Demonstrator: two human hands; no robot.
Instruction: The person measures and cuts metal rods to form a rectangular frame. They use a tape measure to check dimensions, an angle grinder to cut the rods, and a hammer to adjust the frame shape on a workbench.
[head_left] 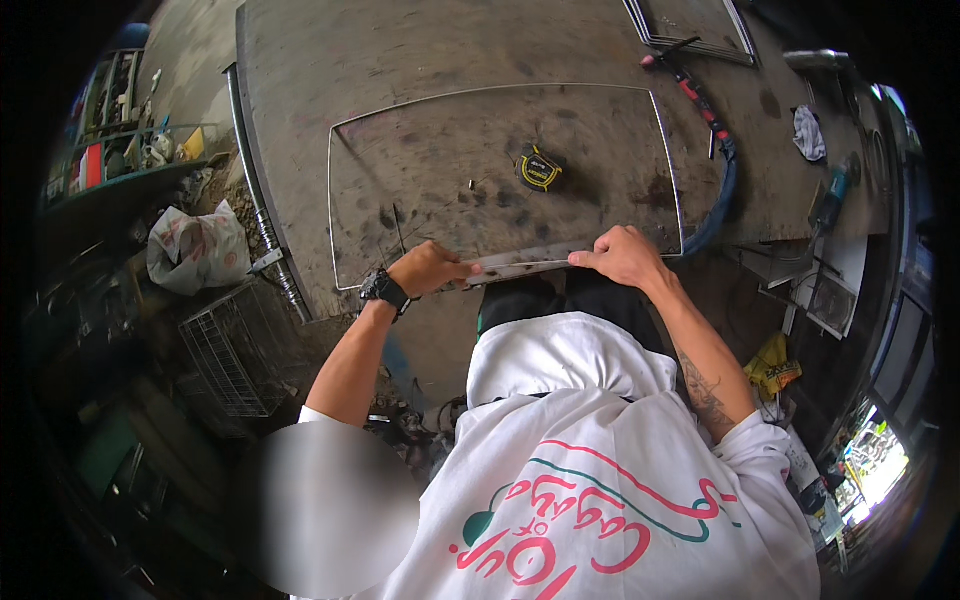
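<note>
Steel workbench (420, 60), scuffed and stained, fills the upper middle and is the landmark for everything else. Wire frame (331, 190), a thin rounded rectangle, lies flat on the bench and takes up most of its near half. Metal strip (522, 266), flat and grey, lies along the frame's near side at the bench's front edge, running between both hands. Left hand (428, 268), watch on its wrist, is curled closed around the strip's left end; fingers wrapped tight, thumb side up. Right hand (622, 256) is closed in a pinch on the strip's right end, fingertips on top, thumb hidden beneath. Wire basket (232, 352) sits on the floor left of the bench, white bag (197, 250) beside it just off the bench's left edge. Red-handled tool (692, 92) lies toward the bench's far right, white rag (809, 133) further right. Tape measure (538, 168), yellow and black, rests inside the frame, near the bench's middle, well apart from both hands.

Risk, judged: strip sits right at the front edge, so an uneven pull from either hand could drag it off the bench or knock the light frame out of line. Thin strip edge could also cut bare fingers if the grip slips.
</note>
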